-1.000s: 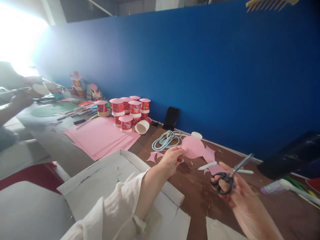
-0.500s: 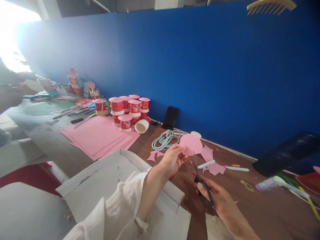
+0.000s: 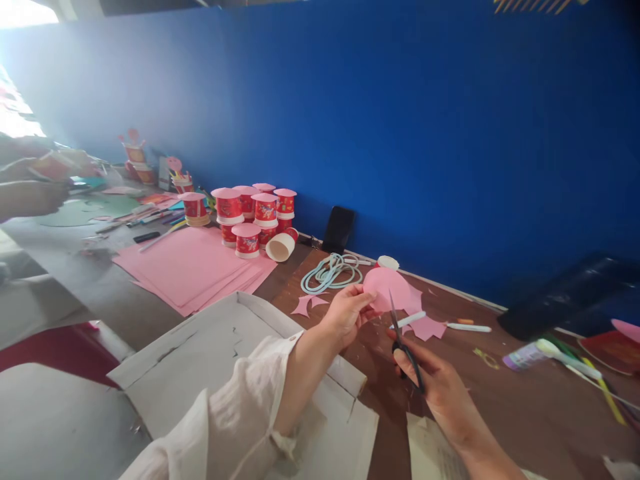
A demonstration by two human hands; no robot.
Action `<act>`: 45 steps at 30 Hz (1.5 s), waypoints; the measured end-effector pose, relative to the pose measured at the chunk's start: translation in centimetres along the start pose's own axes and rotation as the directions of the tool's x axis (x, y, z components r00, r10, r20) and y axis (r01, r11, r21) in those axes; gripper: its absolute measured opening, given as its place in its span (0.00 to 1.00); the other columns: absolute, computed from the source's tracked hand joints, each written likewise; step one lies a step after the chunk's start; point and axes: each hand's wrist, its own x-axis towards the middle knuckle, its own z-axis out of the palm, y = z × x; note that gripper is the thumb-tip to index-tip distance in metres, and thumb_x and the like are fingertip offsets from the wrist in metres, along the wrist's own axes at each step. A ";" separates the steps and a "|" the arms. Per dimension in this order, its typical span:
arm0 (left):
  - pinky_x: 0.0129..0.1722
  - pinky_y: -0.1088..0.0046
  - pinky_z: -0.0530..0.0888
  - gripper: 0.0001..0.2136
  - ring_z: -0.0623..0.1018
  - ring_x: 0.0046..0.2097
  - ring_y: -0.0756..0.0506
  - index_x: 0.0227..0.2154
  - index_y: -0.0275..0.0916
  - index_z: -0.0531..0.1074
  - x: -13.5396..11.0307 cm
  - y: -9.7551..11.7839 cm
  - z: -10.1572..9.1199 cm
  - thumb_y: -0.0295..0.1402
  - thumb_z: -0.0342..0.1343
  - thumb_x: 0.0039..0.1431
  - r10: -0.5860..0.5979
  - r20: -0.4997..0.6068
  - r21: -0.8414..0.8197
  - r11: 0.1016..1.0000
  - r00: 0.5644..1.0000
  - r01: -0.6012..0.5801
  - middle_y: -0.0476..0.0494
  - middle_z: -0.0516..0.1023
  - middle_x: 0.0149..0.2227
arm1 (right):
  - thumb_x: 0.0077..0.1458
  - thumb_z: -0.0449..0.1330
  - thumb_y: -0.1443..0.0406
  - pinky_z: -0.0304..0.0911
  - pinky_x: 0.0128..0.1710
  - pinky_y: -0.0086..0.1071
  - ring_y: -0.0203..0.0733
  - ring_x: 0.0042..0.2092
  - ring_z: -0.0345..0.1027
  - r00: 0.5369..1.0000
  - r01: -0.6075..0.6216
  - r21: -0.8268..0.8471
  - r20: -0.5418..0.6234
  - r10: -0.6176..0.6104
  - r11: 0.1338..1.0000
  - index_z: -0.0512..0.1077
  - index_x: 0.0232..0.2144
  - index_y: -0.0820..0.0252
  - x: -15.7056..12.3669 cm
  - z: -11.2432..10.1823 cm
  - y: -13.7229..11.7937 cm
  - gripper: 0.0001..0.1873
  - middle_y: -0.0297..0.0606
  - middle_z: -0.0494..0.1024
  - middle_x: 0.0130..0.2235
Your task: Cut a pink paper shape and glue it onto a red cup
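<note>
My left hand (image 3: 350, 312) pinches the left edge of a round pink paper disc (image 3: 386, 287), held up above the table. In my right hand (image 3: 425, 373) is a pair of scissors (image 3: 399, 327) with black handles. Their blades point up and overlap the lower part of the disc; whether they are cutting paper there I cannot tell. Behind the disc lie pink paper scraps (image 3: 425, 327) and a white pen (image 3: 407, 319). More small scraps (image 3: 301, 306) rest left of the disc. A paper cup (image 3: 387, 263) shows its white rim just beyond it.
Red paper cups with pink disc tops (image 3: 247, 240) stand stacked by the blue partition (image 3: 400, 133). Pink sheets (image 3: 193, 267), a coiled pale-blue cord (image 3: 320, 277), a phone (image 3: 339, 229) and a glue stick (image 3: 523, 355) lie about. Another person's hand (image 3: 30, 197) is at far left.
The scissors have turned to look narrower, their blades now pointing higher across the disc. The disc sits slightly further right. My view has shifted a little; the other person's hand has moved.
</note>
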 end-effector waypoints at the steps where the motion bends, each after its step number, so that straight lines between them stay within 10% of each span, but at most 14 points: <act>1: 0.31 0.78 0.73 0.16 0.76 0.29 0.52 0.27 0.35 0.68 0.0 0.0 0.0 0.32 0.70 0.39 0.002 0.001 0.000 1.000 1.000 -0.002 0.48 0.75 0.29 | 0.51 0.61 0.46 0.60 0.31 0.27 0.40 0.32 0.65 1.000 -0.002 -0.007 -0.004 0.002 1.000 0.74 0.54 0.55 0.0 0.0 0.0 0.32 0.33 0.74 0.28; 45: 0.31 0.77 0.74 0.08 0.76 0.28 0.52 0.26 0.34 0.69 0.1 0.0 0.4 0.26 0.65 0.48 -0.050 -0.083 0.010 0.999 0.995 0.051 0.47 0.75 0.27 | 0.50 0.63 0.51 0.61 0.23 0.26 0.42 0.28 0.69 0.999 -0.018 -0.019 -0.039 0.017 1.000 0.75 0.52 0.54 -0.2 0.3 0.1 0.28 0.32 0.76 0.23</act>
